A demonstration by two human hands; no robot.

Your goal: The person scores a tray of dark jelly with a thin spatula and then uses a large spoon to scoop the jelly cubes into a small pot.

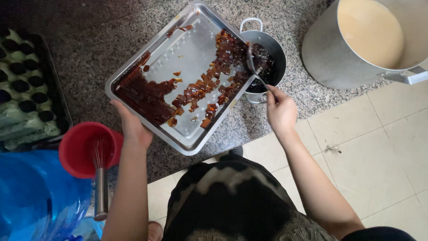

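Jelly cubes [209, 85]: dark amber-brown, glossy, cut small; a dense slab remains at the end nearest the left hand, looser pieces are scattered toward the right hand.

They lie in a rectangular metal tray [187, 49], held tilted between the two hands, its far long edge resting over the rim of a small steel pot [272, 44]. The pot sits just beyond the right hand and holds a dark heap of the same cubes.

Left hand [131, 127]: closed on the tray's near corner, thumb over the rim, fingers underneath and hidden.

Right hand [281, 109]: closed round the handle of a metal ladle [254, 62], its bowl among the cubes at the tray's lower edge.

Beyond the right hand: a large metal pot [330, 53] of pale beige liquid. Beside the left forearm: a red bucket [80, 147] with a wire whisk [101, 178] standing in it; a blue water jug [35, 196] further out.
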